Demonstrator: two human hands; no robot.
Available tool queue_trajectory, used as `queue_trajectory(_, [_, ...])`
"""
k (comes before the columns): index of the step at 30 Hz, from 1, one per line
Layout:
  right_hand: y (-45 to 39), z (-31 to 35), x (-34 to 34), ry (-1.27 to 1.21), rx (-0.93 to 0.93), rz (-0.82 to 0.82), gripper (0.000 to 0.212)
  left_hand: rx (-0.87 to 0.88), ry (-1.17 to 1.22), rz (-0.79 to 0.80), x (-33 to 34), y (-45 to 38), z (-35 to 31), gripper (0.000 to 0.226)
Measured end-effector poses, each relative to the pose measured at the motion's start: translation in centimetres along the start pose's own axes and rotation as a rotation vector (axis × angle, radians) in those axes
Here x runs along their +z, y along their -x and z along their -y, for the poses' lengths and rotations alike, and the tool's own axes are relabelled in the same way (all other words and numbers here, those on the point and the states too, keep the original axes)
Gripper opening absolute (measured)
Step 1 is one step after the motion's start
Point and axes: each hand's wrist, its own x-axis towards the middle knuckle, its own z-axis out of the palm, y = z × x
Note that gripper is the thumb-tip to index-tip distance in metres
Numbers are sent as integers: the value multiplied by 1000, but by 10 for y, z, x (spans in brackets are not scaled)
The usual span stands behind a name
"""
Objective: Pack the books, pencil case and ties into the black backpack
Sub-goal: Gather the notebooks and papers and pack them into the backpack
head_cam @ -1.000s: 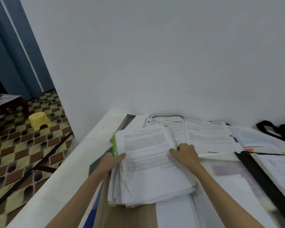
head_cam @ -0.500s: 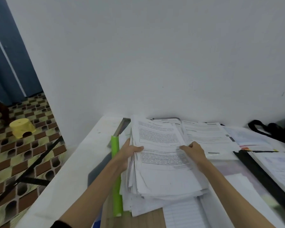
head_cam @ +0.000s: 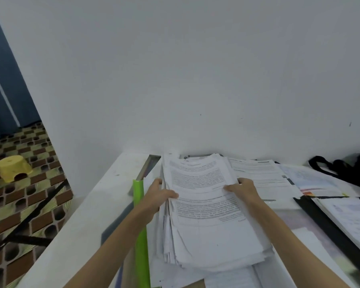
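We judge this the gathering step: our left hand [head_cam: 159, 196] and right hand [head_cam: 242, 189] clamp the sides of a thick stack of printed papers [head_cam: 206, 215], tilted up off the bench [head_cam: 75, 221]. The black backpack [head_cam: 349, 170] lies at the far right against the wall, well apart, so next we must carry the loose sheets across without spilling them. A green folder [head_cam: 140, 225] lies just left; a yellow stool [head_cam: 13, 167] stands on the tiled floor.

- The top sheet of the paper stack [head_cam: 204, 196] carries printed paragraphs, too blurred to read.
- The open book [head_cam: 260, 175] likewise shows only illegible print.
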Motion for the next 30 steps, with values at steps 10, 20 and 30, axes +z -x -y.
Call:
queue_trajectory(10, [9,10,46,276,-143,103,17,-71,47,-276,-20,26,39,48])
queue_trajectory(20, [6,-1,41,215,-62,89,17,7,-97,-112,-3,21,13,33])
queue_trajectory(30, [5,2,25,46,-30,70,30,114,-130,-5,16,21,1,69])
